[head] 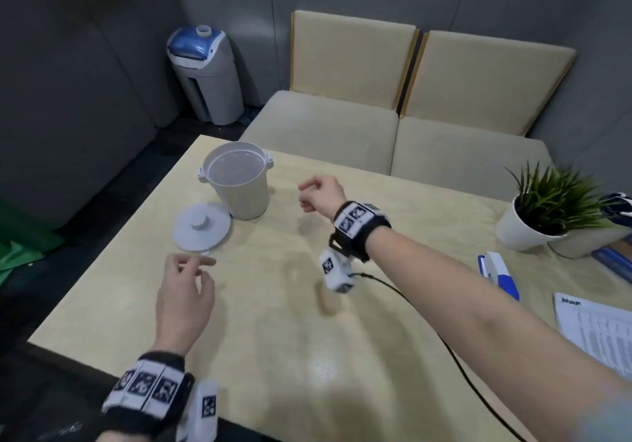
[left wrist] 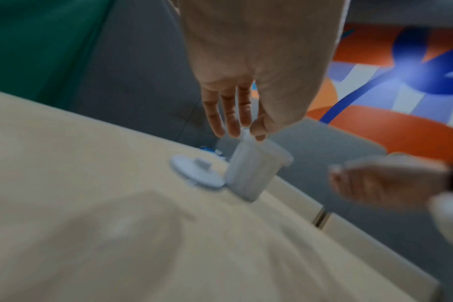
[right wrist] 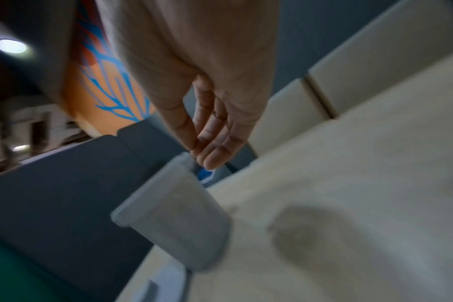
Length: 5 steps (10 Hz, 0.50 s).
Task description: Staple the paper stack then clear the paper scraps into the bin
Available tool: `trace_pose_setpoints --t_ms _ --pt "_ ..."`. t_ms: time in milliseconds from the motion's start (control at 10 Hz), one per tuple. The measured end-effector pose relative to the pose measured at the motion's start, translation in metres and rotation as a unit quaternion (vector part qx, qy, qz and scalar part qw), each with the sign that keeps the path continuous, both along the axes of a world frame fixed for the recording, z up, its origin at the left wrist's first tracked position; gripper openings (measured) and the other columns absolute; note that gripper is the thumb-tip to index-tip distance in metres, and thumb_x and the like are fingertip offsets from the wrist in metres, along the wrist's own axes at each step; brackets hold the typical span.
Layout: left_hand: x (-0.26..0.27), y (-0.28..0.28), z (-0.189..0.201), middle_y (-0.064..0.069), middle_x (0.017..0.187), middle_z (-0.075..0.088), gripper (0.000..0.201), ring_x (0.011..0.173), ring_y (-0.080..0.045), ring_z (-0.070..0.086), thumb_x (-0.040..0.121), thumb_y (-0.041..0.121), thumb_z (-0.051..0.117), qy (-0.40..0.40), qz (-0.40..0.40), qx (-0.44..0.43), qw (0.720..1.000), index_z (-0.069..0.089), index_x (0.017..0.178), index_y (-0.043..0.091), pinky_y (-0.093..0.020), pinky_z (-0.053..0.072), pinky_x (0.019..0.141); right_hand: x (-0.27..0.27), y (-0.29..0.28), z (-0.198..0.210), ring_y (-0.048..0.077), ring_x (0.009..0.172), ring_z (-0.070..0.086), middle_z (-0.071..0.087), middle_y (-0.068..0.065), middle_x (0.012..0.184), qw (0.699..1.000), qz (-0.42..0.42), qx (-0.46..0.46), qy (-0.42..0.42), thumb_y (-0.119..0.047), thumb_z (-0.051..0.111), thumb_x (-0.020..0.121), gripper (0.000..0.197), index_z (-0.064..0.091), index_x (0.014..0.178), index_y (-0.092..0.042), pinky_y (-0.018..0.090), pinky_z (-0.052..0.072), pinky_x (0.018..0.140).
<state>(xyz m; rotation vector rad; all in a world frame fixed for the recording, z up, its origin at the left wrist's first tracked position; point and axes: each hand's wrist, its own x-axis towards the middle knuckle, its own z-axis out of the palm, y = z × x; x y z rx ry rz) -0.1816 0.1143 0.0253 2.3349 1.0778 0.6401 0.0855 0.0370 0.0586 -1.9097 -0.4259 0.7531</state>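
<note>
The white bin [head: 239, 198] stands open on the far left of the table, with its lid [head: 201, 227] lying flat beside it. My left hand [head: 205, 270] hovers just in front of the lid, fingers relaxed and holding nothing I can see. In the left wrist view its fingers [left wrist: 230, 114] hang straight above the bin [left wrist: 253, 173]. My right hand [head: 306, 195] floats to the right of the bin, fingers loosely drawn together and nothing visible in them; its fingers [right wrist: 212, 155] point down beside the bin [right wrist: 178, 222]. No scraps show on the table.
A blue and white stapler [head: 497, 274] and the printed paper stack [head: 595, 332] lie at the right edge, behind my right forearm. A potted plant [head: 547, 209] stands at the far right. A black cable [head: 444, 342] crosses the table [head: 290, 339]. Beige seats [head: 376, 126] sit beyond it.
</note>
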Motion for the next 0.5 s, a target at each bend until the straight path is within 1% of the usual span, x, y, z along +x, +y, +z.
trace_pose_setpoints --t_ms 100,200,300,400,500 --pt "-0.035 -0.010 -0.016 -0.006 0.104 0.047 0.022 0.086 -0.030 0.062 0.085 -0.001 0.056 0.040 0.024 -0.028 0.999 0.066 0.098 0.014 -0.043 0.051 0.073 0.004 0.067 0.032 0.030 0.074 0.062 0.068 0.012 0.078 0.993 0.035 -0.023 -0.106 -0.005 0.056 0.076 0.014 0.068 0.076 -0.011 0.046 0.056 0.083" --pt "-0.046 -0.009 -0.018 -0.004 0.103 0.047 0.024 0.085 -0.030 0.062 0.084 -0.002 0.057 0.048 0.043 -0.036 0.997 0.066 0.096 0.016 -0.042 0.050 0.072 -0.002 0.097 0.058 0.031 0.097 0.065 0.071 0.014 0.105 0.982 0.068 -0.047 -0.167 -0.004 0.052 0.086 0.024 0.073 0.094 -0.010 0.037 0.053 0.089" --pt "-0.044 -0.003 -0.012 -0.004 0.104 0.047 0.023 0.082 -0.026 0.060 0.085 -0.002 0.056 0.043 0.050 -0.034 0.997 0.065 0.097 0.016 -0.039 0.047 0.071 -0.005 0.106 0.058 0.031 0.102 0.064 0.067 0.014 0.114 0.973 0.112 -0.081 -0.183 0.000 0.045 0.088 0.032 0.073 0.098 -0.012 0.037 0.052 0.092" --pt "-0.038 -0.004 -0.008 -0.003 0.104 0.047 0.022 0.080 -0.024 0.059 0.086 0.000 0.055 0.042 0.035 -0.027 0.998 0.064 0.098 0.015 -0.037 0.044 0.069 -0.007 0.101 0.057 0.028 0.088 0.068 0.070 0.012 0.101 0.971 0.114 -0.069 -0.196 0.002 0.045 0.085 0.032 0.072 0.093 -0.015 0.033 0.055 0.081" --pt "-0.025 -0.001 -0.006 -0.004 0.104 0.046 0.021 0.079 -0.022 0.058 0.087 0.001 0.054 0.029 0.037 -0.022 0.999 0.064 0.100 0.014 -0.036 0.043 0.070 0.000 0.089 0.066 0.023 0.055 0.067 0.067 0.006 0.071 0.974 0.103 -0.009 -0.203 -0.002 0.045 0.087 0.024 0.067 0.091 -0.011 0.029 0.057 0.058"
